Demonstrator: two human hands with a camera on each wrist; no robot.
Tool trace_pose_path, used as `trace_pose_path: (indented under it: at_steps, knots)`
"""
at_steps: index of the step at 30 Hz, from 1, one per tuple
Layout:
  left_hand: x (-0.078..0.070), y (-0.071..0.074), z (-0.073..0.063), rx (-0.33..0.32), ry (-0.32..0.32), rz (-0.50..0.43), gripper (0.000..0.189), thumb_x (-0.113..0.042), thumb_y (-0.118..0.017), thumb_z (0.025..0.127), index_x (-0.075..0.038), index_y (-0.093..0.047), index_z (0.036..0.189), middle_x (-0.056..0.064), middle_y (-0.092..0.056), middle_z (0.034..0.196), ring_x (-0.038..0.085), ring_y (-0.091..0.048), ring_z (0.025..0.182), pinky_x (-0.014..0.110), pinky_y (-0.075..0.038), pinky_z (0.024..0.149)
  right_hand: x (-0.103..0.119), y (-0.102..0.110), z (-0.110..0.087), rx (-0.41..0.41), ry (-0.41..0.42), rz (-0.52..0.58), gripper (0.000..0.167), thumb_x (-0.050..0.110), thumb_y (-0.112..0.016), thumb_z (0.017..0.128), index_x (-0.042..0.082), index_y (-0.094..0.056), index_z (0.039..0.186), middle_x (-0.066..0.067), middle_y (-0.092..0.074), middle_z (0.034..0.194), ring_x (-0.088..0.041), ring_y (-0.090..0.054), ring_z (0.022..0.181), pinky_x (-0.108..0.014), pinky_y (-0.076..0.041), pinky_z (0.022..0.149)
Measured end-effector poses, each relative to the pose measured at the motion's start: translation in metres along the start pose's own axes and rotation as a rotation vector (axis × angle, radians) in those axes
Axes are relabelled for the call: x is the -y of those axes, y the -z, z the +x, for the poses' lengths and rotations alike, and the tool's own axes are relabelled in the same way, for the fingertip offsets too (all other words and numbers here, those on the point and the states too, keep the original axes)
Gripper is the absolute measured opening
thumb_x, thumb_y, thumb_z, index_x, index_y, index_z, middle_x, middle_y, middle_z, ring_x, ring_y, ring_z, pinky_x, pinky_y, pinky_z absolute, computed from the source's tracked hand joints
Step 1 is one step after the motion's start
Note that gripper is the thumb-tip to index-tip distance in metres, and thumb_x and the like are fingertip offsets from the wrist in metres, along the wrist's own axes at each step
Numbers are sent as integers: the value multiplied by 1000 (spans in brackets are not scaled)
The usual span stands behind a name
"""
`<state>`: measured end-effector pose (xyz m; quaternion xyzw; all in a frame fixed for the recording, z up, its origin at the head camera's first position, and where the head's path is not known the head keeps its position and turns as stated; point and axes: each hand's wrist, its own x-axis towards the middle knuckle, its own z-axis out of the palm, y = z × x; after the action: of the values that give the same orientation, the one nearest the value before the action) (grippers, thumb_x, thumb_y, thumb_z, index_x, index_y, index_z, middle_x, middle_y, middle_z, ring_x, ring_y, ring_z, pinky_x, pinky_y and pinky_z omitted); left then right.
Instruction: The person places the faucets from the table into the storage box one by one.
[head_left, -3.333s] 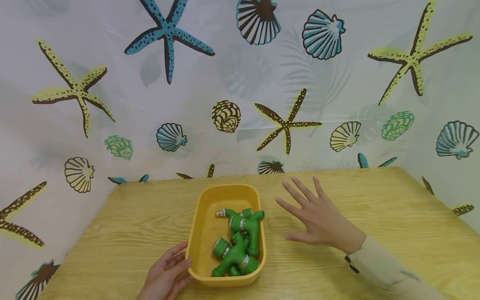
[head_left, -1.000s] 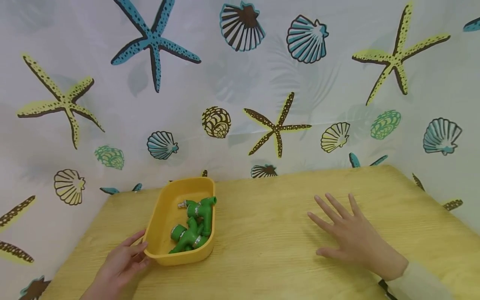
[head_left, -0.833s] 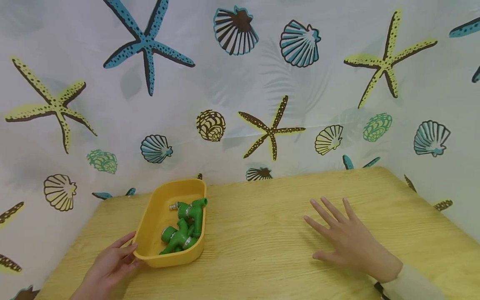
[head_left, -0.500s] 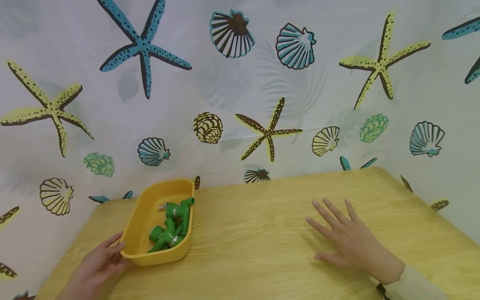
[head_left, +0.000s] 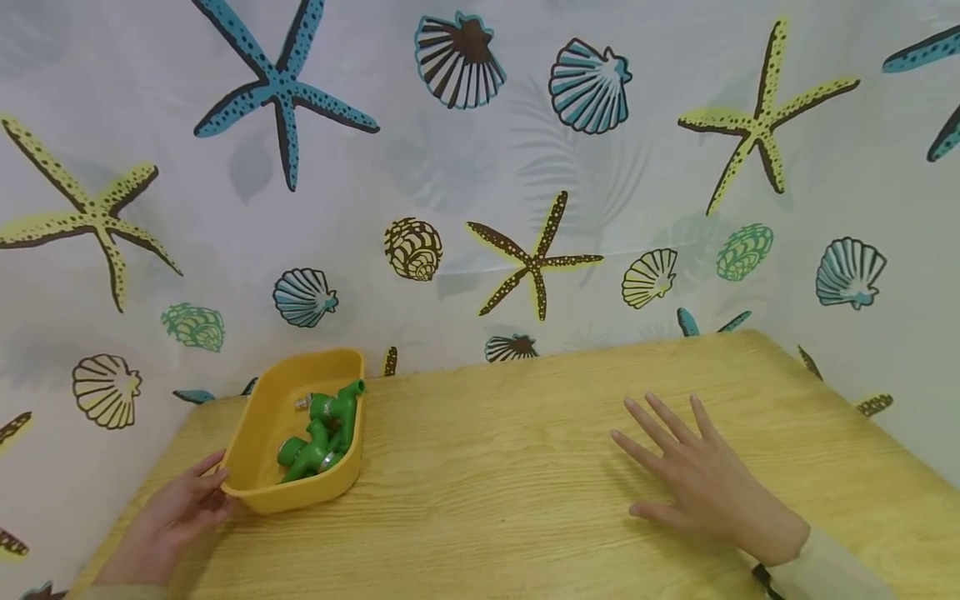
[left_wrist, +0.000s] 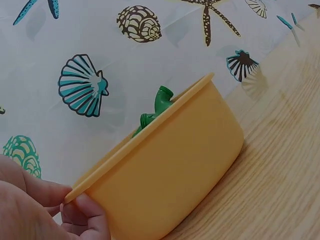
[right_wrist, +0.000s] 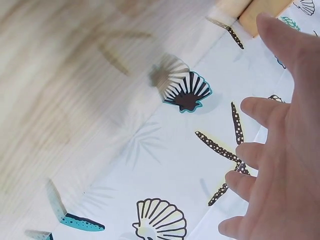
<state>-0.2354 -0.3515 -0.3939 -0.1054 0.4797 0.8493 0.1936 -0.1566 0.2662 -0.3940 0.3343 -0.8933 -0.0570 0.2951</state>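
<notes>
A yellow plastic bin (head_left: 288,502) stands at the left of the wooden table. Inside it lie several green taps (head_left: 330,408), one with a silver nozzle, bunched toward its right side. My left hand (head_left: 168,517) pinches the bin's near left corner; in the left wrist view the thumb and fingers (left_wrist: 85,210) grip its rim, and only the tops of the green taps show above it. Over the right part of the table my right hand (head_left: 705,483) is spread with straight fingers, holding nothing and well apart from the bin.
The wooden table (head_left: 510,467) meets a white cloth backdrop (head_left: 465,175) printed with starfish and shells along its back and sides. The bin stands close to the backdrop at the back left.
My left hand has taken the bin from the middle of the table to the left, with the taps inside. My right hand stays spread, somewhat farther right than at first.
</notes>
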Motion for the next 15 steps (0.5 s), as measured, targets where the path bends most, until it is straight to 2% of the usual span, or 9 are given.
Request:
trace_pose_path:
  at_steps: [3, 7, 9, 12, 14, 15]
  knots:
    - [-2, 2, -1, 10, 1, 1, 33, 2, -44, 101, -18, -66, 87, 6, -56, 96, 17, -49, 81, 29, -47, 70, 0, 0, 0, 7, -1, 5, 79, 65, -63, 77, 11, -58, 133, -19, -33, 150, -41, -30, 135, -68, -5, 108]
    - [-4, 2, -3, -6, 18, -27, 34, 1, -43, 101, -18, -67, 85, 6, -56, 97, 17, -50, 84, 29, -47, 72, 1, 0, 0, 19, -1, 15, 79, 65, -65, 76, 11, -58, 134, -19, -32, 151, -40, -25, 138, -66, -2, 109]
    - [-4, 1, -4, -21, 18, -8, 34, -1, -45, 101, -20, -67, 84, 3, -56, 97, 15, -51, 86, 28, -47, 73, 1, 0, 0, 25, 0, 19, 79, 64, -66, 76, 11, -57, 134, -19, -31, 151, -39, -24, 139, -66, -2, 109]
    - [-3, -2, -7, -84, -16, 127, 31, -6, -49, 101, -26, -66, 86, -3, -58, 95, 11, -54, 86, 26, -50, 75, 1, 0, 0, 29, 4, 20, 79, 64, -67, 76, 11, -57, 135, -18, -28, 153, -40, -25, 138, -66, -4, 109]
    - [-2, -6, -9, -152, -63, 300, 20, -11, -51, 101, -21, -66, 110, -10, -58, 94, 7, -56, 84, 25, -52, 76, 0, 0, 0, 32, 3, 28, 79, 63, -67, 77, 11, -56, 135, -17, -25, 155, -40, -25, 138, -65, -5, 109]
    - [-2, -8, -9, -196, -88, 408, 24, -17, -50, 102, -18, -62, 123, -11, -58, 96, 6, -56, 84, 26, -53, 76, 0, 0, 0, 33, 3, 32, 79, 62, -67, 77, 10, -56, 135, -17, -24, 156, -40, -25, 138, -65, -6, 110]
